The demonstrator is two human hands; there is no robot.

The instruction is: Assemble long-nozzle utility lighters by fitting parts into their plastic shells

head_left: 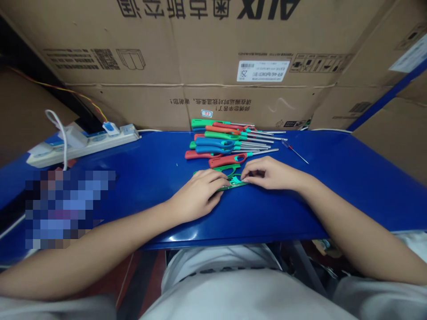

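A green lighter casing [245,183] lies opened up on the table near its middle, a teal trigger piece [235,180] showing inside it. My left hand [203,191] presses over the casing's left part, its fingers closed on it and hiding much of it. At the other end, my right hand [267,173] pinches the teal piece between thumb and fingertips. Another green casing part [230,169] with a looped handle lies just behind. Right beyond it is a pile of long-nosed gas lighters in red, blue, orange and green, among them a red lighter [228,159].
A thin screwdriver-like tool [296,152] lies right of the pile. On the left stand a white power strip [86,144] with plugs and a white cable [63,133], with a blurred-out object in front. Large cardboard [150,71] walls the back of the blue table [350,186].
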